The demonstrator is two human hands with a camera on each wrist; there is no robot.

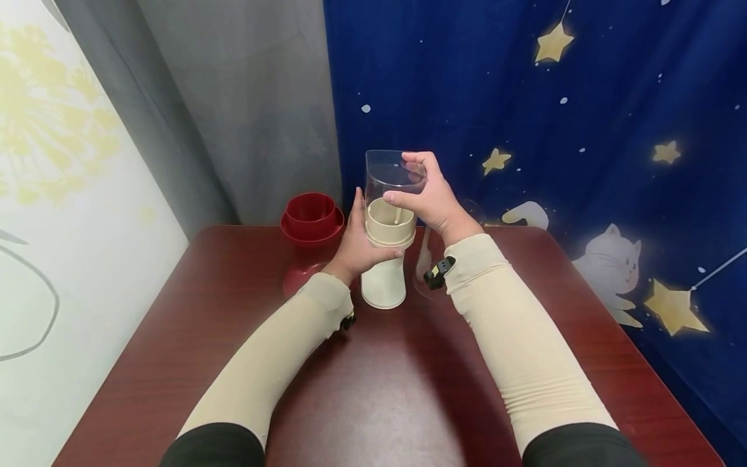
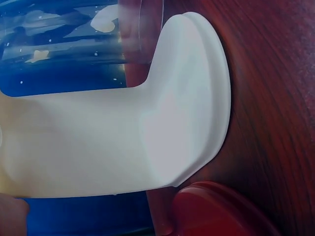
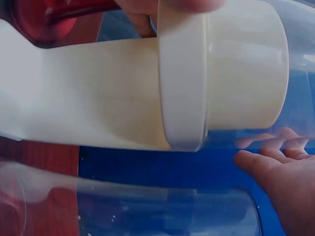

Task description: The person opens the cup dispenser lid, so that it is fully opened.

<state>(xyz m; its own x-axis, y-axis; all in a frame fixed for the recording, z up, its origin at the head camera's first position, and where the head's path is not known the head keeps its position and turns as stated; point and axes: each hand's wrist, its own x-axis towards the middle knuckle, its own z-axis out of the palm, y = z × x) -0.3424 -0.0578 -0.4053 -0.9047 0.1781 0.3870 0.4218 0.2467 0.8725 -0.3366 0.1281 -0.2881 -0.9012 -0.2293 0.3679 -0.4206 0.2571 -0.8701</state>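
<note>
A cream-white stand [image 1: 383,287] with a round collar and a flared foot stands upright on the table; in the left wrist view its foot [image 2: 184,113] fills the middle. My left hand [image 1: 354,245] grips it around the collar, thumb across the front. Over the collar's inner ring sits a clear plastic container [image 1: 382,170], open at the top. My right hand [image 1: 434,202] holds that container from the right side, thumb in front and fingers near the rim. In the right wrist view the container surrounds the ring [image 3: 246,64].
A matching red stand [image 1: 310,227] is just left of my left hand. Another clear container [image 3: 167,206] stands upright close by on the right. The reddish-brown table [image 1: 373,389] meets grey and blue star-patterned curtains [image 1: 467,84] at its far edge.
</note>
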